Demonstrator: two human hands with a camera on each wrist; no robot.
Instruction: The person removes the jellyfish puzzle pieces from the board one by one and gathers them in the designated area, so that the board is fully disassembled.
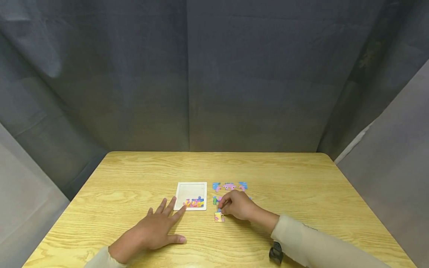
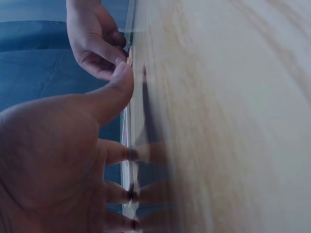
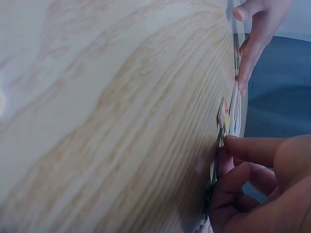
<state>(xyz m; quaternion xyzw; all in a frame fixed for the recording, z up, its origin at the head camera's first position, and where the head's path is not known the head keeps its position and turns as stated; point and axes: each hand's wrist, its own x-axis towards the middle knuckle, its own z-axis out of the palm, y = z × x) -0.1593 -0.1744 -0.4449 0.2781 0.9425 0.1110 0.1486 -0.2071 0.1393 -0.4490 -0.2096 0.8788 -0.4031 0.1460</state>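
Observation:
My right hand pinches a yellow and pink jigsaw piece with a blue top between thumb and fingertips, low over the table. In the right wrist view the same piece stands tilted beyond the thumb. My left hand lies with fingers spread, its fingertips at the lower left corner of a white square puzzle tray. Joined pieces in pink, yellow and blue fill the tray's bottom right part.
Loose puzzle pieces lie right of the tray, among them a pink one with an eye and a blue corner one. Others are partly hidden behind the right hand. The wooden table ends at a dark curtain.

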